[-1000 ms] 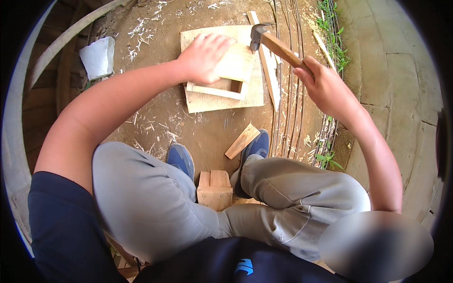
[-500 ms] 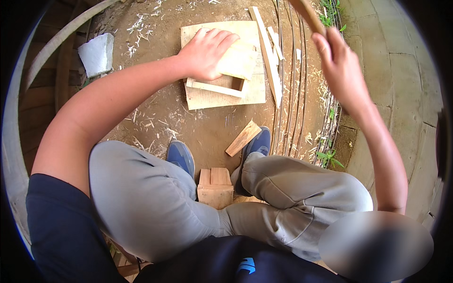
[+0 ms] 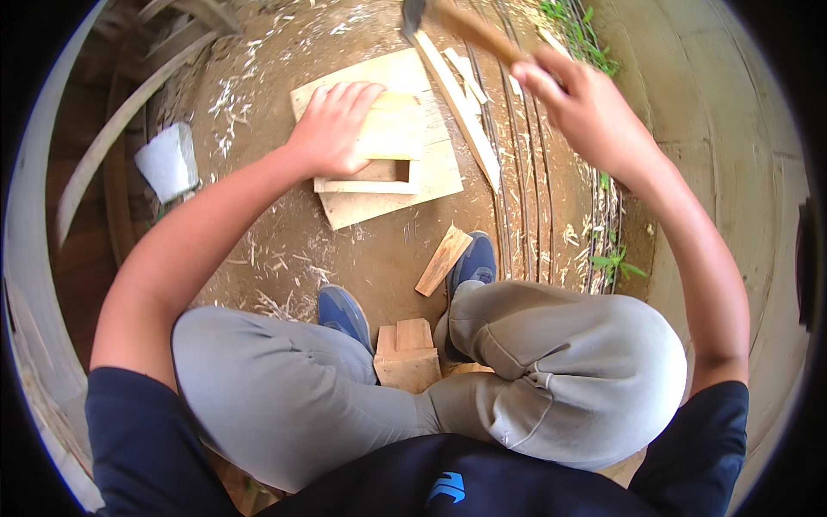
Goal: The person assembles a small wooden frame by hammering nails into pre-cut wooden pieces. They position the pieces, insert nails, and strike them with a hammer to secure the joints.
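Up at the right, my right hand (image 3: 594, 110) is wrapped round the wooden handle of a hammer (image 3: 479, 31). Its dark metal head is raised at the top of the view, blurred by motion. My left hand (image 3: 332, 129) lies with fingers stretched out over the left side of a pale board (image 3: 394, 127). This board covers part of a shallow wooden box (image 3: 366, 186), leaving a dark gap along its near side. Beneath the box is a wide, flat wooden panel (image 3: 441, 168) on the dirt.
A long wooden strip (image 3: 461, 112) lies right of the panel, near several thin dark rods (image 3: 527, 164). One wood offcut (image 3: 444, 260) rests against my right shoe. Wood blocks (image 3: 407, 358) sit between my legs. A pale stone slab (image 3: 168, 162) is at the left.
The hammer has swung left, bringing its head into view, and my right hand has shifted slightly left and down. My left hand stays on the board; the whole view has turned somewhat.
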`<action>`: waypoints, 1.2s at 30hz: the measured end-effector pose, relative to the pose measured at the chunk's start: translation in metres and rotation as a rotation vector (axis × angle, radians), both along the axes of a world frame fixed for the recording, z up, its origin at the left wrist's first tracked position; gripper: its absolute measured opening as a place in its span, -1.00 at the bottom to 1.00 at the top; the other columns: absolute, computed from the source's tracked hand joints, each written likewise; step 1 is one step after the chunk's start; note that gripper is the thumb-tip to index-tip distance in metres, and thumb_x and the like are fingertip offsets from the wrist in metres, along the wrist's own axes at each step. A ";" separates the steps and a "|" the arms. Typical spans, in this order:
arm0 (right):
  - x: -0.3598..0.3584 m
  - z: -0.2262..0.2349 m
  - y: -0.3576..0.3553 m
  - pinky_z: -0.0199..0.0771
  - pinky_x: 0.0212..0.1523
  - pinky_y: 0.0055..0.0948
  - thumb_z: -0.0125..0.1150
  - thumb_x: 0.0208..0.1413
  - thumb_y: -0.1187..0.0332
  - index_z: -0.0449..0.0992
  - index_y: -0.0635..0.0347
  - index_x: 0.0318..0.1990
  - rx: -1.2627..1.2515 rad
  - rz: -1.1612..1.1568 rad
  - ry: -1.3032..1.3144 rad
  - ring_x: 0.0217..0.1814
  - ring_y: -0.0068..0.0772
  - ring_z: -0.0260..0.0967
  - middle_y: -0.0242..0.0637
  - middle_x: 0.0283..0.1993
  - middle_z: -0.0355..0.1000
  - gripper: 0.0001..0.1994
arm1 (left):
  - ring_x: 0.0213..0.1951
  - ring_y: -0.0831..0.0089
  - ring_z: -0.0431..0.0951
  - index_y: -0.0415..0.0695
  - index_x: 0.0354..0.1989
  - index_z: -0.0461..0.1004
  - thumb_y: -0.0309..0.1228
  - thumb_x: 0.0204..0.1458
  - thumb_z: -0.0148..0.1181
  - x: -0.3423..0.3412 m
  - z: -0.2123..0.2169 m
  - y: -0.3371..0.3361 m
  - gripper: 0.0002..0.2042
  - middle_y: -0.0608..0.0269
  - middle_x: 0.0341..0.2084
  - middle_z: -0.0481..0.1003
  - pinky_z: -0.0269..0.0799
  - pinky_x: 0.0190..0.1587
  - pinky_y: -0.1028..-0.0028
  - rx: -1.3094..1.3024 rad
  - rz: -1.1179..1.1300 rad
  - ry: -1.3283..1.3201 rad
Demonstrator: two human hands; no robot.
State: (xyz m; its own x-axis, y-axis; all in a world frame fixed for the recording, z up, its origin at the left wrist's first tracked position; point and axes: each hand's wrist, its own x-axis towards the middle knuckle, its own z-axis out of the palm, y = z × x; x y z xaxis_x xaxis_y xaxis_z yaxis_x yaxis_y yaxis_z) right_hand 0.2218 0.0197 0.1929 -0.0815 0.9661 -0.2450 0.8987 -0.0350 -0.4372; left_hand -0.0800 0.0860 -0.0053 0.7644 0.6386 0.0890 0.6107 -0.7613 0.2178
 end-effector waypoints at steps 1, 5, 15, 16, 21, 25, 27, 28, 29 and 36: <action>0.002 0.003 -0.001 0.33 -0.37 -0.21 -0.08 0.49 0.01 0.55 0.27 -0.12 0.001 -0.123 0.119 -0.47 -0.31 0.33 -0.18 -0.50 0.34 -0.54 | 0.29 -0.01 0.31 -0.14 0.43 0.14 -0.18 -0.19 0.42 0.005 0.002 0.001 -0.07 -0.06 0.26 0.33 0.14 0.35 0.05 -0.010 -0.007 -0.011; 0.036 -0.014 0.005 0.31 -0.38 -0.28 0.02 0.43 0.10 0.55 0.16 -0.05 -0.026 -0.349 0.678 -0.41 -0.42 0.34 -0.32 -0.46 0.38 -0.68 | 0.34 -0.01 0.28 -0.12 0.42 0.15 -0.21 -0.28 0.41 0.009 0.007 0.000 -0.04 -0.04 0.26 0.33 0.08 0.40 0.06 -0.028 0.000 0.016; 0.035 -0.135 -0.056 0.38 -0.31 -0.15 -0.07 0.45 0.14 0.49 0.30 -0.17 0.262 -0.669 0.713 -0.44 -0.16 0.41 -0.12 -0.47 0.44 -0.63 | 0.28 -0.05 0.32 -0.14 0.41 0.18 -0.22 -0.38 0.43 0.016 0.011 -0.001 0.00 -0.02 0.23 0.36 0.11 0.37 0.04 0.002 -0.029 0.029; 0.037 -0.141 -0.059 0.41 -0.29 -0.15 -0.04 0.44 0.13 0.53 0.29 -0.04 0.276 -0.652 0.738 -0.42 -0.16 0.43 -0.09 -0.46 0.47 -0.63 | 0.29 -0.03 0.33 -0.13 0.41 0.18 -0.19 -0.35 0.44 0.016 0.012 -0.002 -0.01 -0.02 0.22 0.36 0.11 0.37 0.04 0.014 -0.031 0.037; 0.032 -0.155 -0.077 0.50 -0.12 -0.09 0.10 0.40 0.10 0.47 0.25 0.24 0.341 -0.584 0.715 -0.19 0.07 0.59 0.09 -0.27 0.59 -0.54 | 0.28 -0.01 0.35 -0.14 0.40 0.19 -0.12 -0.27 0.46 0.018 0.010 -0.002 -0.03 -0.02 0.21 0.38 0.12 0.36 0.03 0.051 -0.040 0.036; 0.030 -0.136 -0.075 0.50 -0.04 -0.03 0.18 0.37 0.09 0.37 0.33 0.26 0.191 -0.463 0.752 -0.06 0.22 0.59 0.21 -0.14 0.59 -0.49 | 0.28 -0.01 0.35 -0.14 0.40 0.20 -0.10 -0.26 0.45 0.017 0.009 0.001 -0.04 -0.02 0.21 0.38 0.13 0.36 0.02 0.057 -0.050 0.019; 0.025 -0.142 -0.075 0.50 -0.03 -0.03 0.19 0.36 0.11 0.37 0.32 0.25 0.263 -0.413 0.751 -0.05 0.22 0.58 0.20 -0.11 0.60 -0.50 | 0.28 -0.01 0.35 -0.14 0.40 0.19 -0.11 -0.27 0.46 0.018 0.009 0.001 -0.04 -0.03 0.21 0.38 0.13 0.36 0.02 0.051 -0.054 0.014; 0.025 -0.142 -0.074 0.51 -0.04 -0.08 0.22 0.34 0.13 0.37 0.28 0.26 0.215 -0.411 0.748 -0.07 0.12 0.60 0.15 -0.10 0.60 -0.51 | 0.28 -0.01 0.35 -0.14 0.40 0.19 -0.12 -0.27 0.46 0.018 0.010 0.001 -0.04 -0.03 0.21 0.38 0.13 0.36 0.02 0.050 -0.056 0.013; 0.024 -0.145 -0.075 0.51 -0.05 -0.09 0.23 0.33 0.13 0.38 0.27 0.26 0.204 -0.412 0.761 -0.09 0.09 0.60 0.14 -0.11 0.60 -0.51 | 0.28 -0.01 0.34 -0.14 0.41 0.19 -0.13 -0.28 0.46 0.018 0.010 0.002 -0.03 -0.03 0.21 0.37 0.12 0.36 0.02 0.048 -0.057 0.012; 0.023 -0.145 -0.086 0.50 -0.17 -0.22 0.25 0.26 0.20 0.40 0.22 0.27 0.086 -0.492 0.807 -0.24 -0.21 0.56 -0.02 -0.23 0.58 -0.51 | 0.31 -0.04 0.31 -0.12 0.44 0.16 -0.23 -0.37 0.48 0.015 0.030 0.004 0.04 -0.05 0.24 0.35 0.12 0.40 0.04 -0.094 -0.087 0.068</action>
